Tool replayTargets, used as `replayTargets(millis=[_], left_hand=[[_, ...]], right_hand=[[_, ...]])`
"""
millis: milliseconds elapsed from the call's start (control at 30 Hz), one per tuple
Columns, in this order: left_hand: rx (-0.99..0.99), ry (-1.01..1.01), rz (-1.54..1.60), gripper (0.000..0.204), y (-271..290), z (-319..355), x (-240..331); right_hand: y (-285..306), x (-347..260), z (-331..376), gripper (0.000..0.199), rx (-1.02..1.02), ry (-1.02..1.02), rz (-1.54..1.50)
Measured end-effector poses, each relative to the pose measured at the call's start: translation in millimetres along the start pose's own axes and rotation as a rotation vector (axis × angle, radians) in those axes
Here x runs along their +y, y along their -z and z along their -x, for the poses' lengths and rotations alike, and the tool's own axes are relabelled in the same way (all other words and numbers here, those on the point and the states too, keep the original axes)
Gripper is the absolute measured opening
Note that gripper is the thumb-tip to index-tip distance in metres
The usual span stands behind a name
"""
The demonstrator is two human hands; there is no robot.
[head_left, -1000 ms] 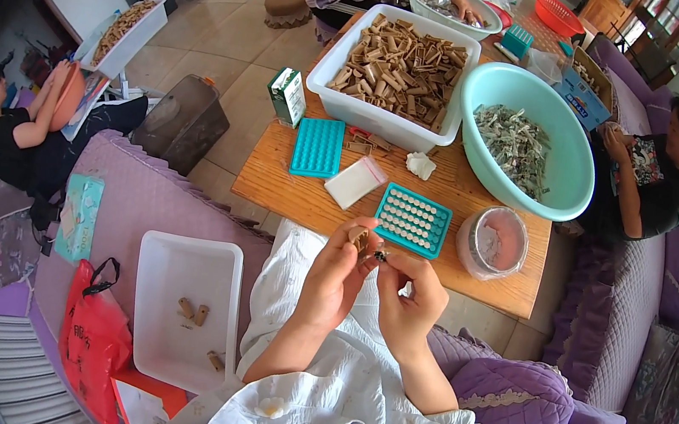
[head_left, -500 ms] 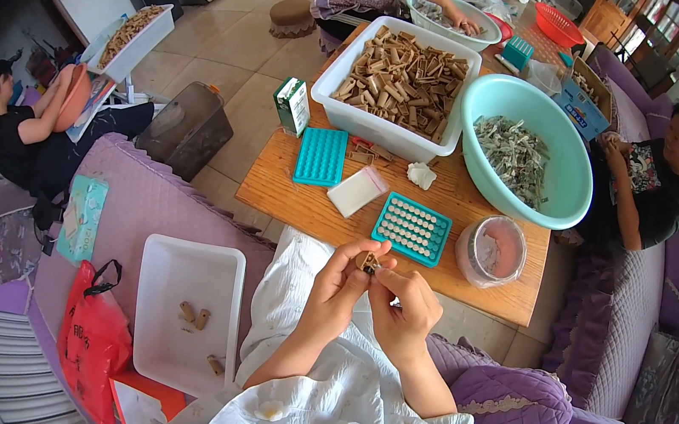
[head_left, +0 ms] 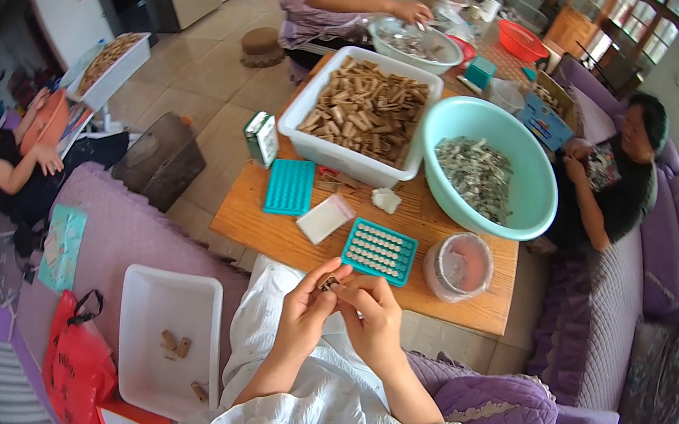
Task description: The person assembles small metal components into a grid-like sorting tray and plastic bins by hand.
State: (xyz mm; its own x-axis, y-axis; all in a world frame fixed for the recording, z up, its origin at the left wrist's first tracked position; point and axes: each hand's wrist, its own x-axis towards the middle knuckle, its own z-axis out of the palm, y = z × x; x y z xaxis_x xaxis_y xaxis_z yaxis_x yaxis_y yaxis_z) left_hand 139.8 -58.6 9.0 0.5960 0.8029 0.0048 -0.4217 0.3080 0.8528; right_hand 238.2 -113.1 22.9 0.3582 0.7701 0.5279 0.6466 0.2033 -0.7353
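Above my lap, close to the table's near edge, my left hand [head_left: 305, 310] grips a small brown plastic casing [head_left: 328, 282] between thumb and fingers. My right hand [head_left: 369, 312] is closed against the same casing, fingertips pinched at its open side; what they pinch is too small to make out. Just beyond my hands, a teal tray [head_left: 362, 273] carries rows of small round whitish pieces. Left of it lie a flat clear-lidded box [head_left: 325, 219] and a second teal tray [head_left: 289, 187] with hollows.
A white tub [head_left: 347, 155] of brown casings and an aqua basin [head_left: 553, 167] of small clear-and-metal parts stand on the wooden table [head_left: 464, 307], beside a lined round container [head_left: 458, 269]. Left of me, a white bin [head_left: 173, 302] holds a few casings. Co-workers sit left, right and beyond the table.
The whole view has shifted, so the table appears lower and further left. My hands still hold the casing together. The far co-worker's hand has lifted from its basin; the left co-worker's hand has moved off the orange basin.
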Motion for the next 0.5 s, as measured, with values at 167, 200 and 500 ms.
replayTargets(millis=[167,200,500], left_hand=[[0.0,-0.17,-0.158,0.029,-6,-5,-3],[0.01,-0.152,-0.153,0.028,-7,-5,-4],[-0.003,-0.168,-0.299,0.026,-8,-1,-9]], right_hand=[[-5,-2,1,0.029,0.147,-0.063,-0.089],[-2,1,2,0.029,0.16,-0.066,-0.078],[4,10,12,0.027,0.121,0.118,0.113]])
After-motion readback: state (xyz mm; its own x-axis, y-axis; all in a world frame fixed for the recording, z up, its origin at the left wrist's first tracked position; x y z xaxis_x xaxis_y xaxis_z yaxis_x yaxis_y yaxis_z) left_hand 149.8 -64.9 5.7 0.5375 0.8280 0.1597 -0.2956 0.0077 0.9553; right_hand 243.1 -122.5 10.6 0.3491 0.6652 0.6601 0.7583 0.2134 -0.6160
